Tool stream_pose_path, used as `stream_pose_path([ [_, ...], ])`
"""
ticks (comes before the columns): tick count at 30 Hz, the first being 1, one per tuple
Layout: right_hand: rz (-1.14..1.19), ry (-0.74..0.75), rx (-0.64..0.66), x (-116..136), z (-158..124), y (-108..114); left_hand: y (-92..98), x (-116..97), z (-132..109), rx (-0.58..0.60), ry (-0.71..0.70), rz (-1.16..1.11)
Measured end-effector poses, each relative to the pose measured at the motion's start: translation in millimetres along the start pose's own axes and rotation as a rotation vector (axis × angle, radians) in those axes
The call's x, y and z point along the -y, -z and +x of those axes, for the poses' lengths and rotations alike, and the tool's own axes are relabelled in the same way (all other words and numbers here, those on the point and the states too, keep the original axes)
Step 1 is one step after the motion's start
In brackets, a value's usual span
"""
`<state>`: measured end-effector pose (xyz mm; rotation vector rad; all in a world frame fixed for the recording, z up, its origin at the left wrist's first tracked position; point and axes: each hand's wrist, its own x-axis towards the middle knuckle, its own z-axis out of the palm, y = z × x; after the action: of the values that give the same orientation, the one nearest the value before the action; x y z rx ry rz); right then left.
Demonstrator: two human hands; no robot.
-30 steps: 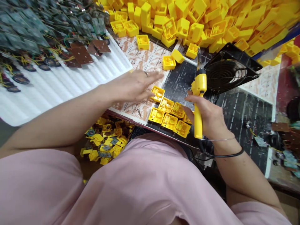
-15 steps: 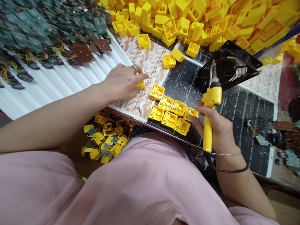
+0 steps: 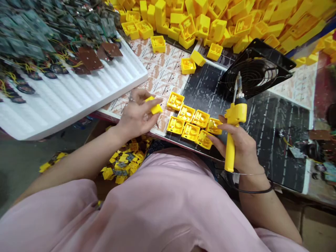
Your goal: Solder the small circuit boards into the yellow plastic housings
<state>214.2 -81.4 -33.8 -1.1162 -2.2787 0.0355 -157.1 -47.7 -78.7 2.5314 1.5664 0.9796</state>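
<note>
My left hand (image 3: 139, 113) grips a small yellow case (image 3: 154, 106) between thumb and fingers, just left of a group of open yellow cases (image 3: 190, 132) laid in two rows on the table. My right hand (image 3: 237, 143) is wrapped round a yellow soldering gun (image 3: 230, 148), its metal tip pointing up and away from me. The fingertips of that hand touch or nearly touch the rightmost cases. A thin wire and a black cable hang by the right wrist.
A black fan (image 3: 258, 71) stands behind the soldering gun. Yellow cases are heaped (image 3: 217, 29) at the back. Circuit boards with wires cover a white foam sheet (image 3: 105, 91) at left. More yellow parts (image 3: 123, 162) lie below the table edge.
My left hand has moved toward me and slightly left with the yellow case, leaving the foam sheet's corner in view. My right hand holds nearly the same place.
</note>
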Motion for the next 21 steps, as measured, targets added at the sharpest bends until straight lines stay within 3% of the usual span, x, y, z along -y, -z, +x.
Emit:
stream_pose_path([
  [4,0.025,0.055,0.044,-3.6,-3.7,1.5,16.0,-3.3,-31.7,-0.047,-0.181,0.060],
  [7,0.064,0.071,0.059,-4.3,-7.5,-0.3,23.2,-10.6,-37.2,-0.047,-0.304,0.178],
  [11,0.088,0.065,0.055,-2.9,-11.3,-5.5,15.9,-20.1,-23.8,-0.031,-0.362,0.278],
  [15,0.117,0.038,0.086,-1.3,-16.5,-11.2,2.5,-20.3,6.1,-0.017,-0.368,0.098],
  [17,0.115,0.039,0.094,-1.5,-17.7,-16.0,-4.5,-20.6,26.3,0.082,-0.364,-0.014],
  [21,0.057,0.091,0.096,-8.0,-10.8,-27.4,-12.8,-31.5,59.3,0.563,-0.243,-0.051],
])
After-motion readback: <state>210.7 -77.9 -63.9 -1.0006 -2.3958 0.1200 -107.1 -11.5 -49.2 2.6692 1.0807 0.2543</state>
